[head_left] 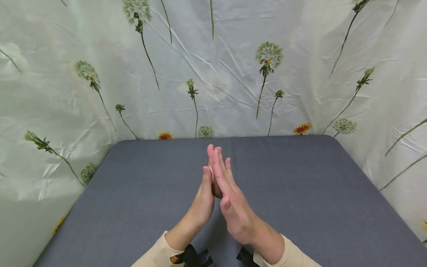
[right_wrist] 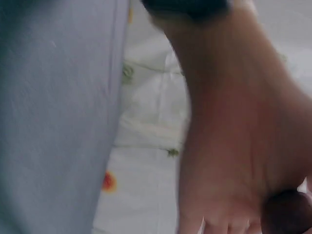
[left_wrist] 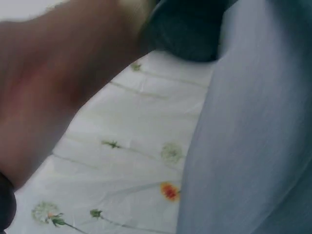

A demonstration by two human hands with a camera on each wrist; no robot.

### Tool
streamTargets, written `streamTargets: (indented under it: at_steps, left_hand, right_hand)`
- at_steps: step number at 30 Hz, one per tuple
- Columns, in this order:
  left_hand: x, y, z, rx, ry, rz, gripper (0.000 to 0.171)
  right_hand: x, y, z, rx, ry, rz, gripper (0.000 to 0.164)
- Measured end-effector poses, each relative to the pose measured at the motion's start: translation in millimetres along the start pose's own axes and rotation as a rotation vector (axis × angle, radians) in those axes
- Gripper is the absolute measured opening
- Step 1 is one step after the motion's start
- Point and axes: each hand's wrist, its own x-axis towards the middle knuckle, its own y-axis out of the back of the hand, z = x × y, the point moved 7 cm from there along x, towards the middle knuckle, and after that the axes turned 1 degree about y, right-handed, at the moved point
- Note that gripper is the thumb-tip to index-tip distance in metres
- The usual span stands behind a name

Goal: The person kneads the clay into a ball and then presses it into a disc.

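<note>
In the head view my left hand [head_left: 202,202] and right hand [head_left: 238,211] stand upright, palm facing palm, with straight fingers pointing up and away. A small brown rounded thing [head_left: 217,191] shows between the palms; its kind is unclear. The right wrist view has a dark rounded thing [right_wrist: 286,214] at the right hand's palm, cut off by the frame's bottom. Another dark rounded edge [left_wrist: 6,202] appears beside the blurred left hand in the left wrist view. Most of both palms is hidden.
Below the hands lies a grey-covered table [head_left: 150,178]. A pale sheet printed with dandelions [head_left: 227,92] hangs behind it and along both sides. Black straps [head_left: 197,257] are on the wrists, by the cream sleeves [head_left: 155,254].
</note>
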Motion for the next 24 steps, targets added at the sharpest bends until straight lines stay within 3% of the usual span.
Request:
streamTargets:
  at_steps: [2, 6, 10, 12, 16, 20, 24]
  left_hand:
    - [-7.4, -5.6, -1.2, 0.002, -0.022, -0.017, 0.068]
    - [-18.9, -15.9, 2.5, 0.025, -0.058, -0.05, 0.065]
    - [-14.0, -8.5, 11.3, 0.023, -0.076, 0.007, 0.071]
    - [-7.0, -0.2, 15.7, 0.017, -0.088, 0.049, 0.075]
    - [3.6, 10.4, 19.7, 0.041, -0.087, 0.084, 0.079]
    - [3.8, 8.9, 15.3, 0.039, -0.043, 0.044, 0.077]
    - [-2.3, 0.6, 10.6, 0.0, -0.026, -0.003, 0.068]
  right_hand:
    - [8, 6, 8, -0.001, -0.01, -0.006, 0.081]
    - [11, 14, 39, 0.145, -0.166, -0.029, 0.081]
    - [-1, 7, 54, 0.239, -0.251, -0.054, 0.078]
    - [-8, 0, 51, 0.236, -0.228, -0.06, 0.076]
    - [-15, -9, 30, 0.255, -0.098, -0.052, 0.078]
    - [-9, -4, 5, 0.199, 0.045, -0.01, 0.09]
    - [1, 5, -7, 0.042, 0.09, 0.008, 0.099]
